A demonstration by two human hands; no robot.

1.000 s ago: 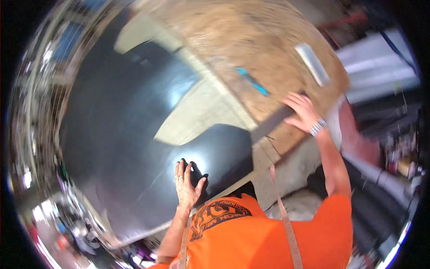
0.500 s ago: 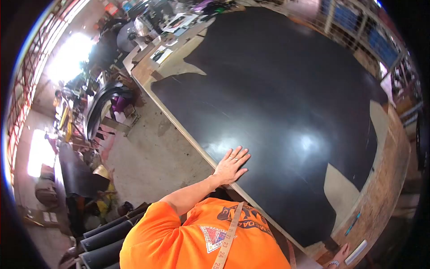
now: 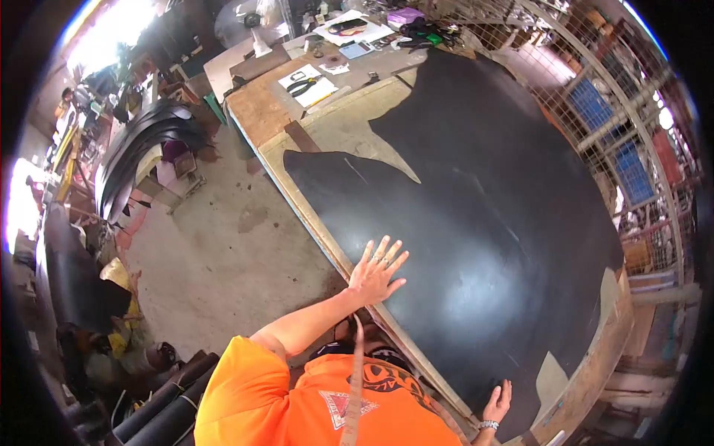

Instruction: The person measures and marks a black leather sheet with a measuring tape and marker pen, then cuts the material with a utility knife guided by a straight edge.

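Observation:
A large sheet of black leather with an irregular outline lies flat across the worktable, showing pale scratches and a bright sheen. My left hand rests flat on it by the table's near edge, fingers spread and nothing held. Farther right, close to the table's corner, my right hand lies against the leather with its fingers stretched out and nothing in its grasp; a metal watch is on that wrist. A tape measure hangs down over my orange shirt.
At the table's far left end are black-handled pliers on white paper, a yellow pencil and a small brown strip. A wire-mesh rack stands behind the table. Dark rolls lie at lower left.
My right hand has come from the wooden table corner onto the leather. My left hand stays flat near the edge. The view has turned, showing more of the table's far left end.

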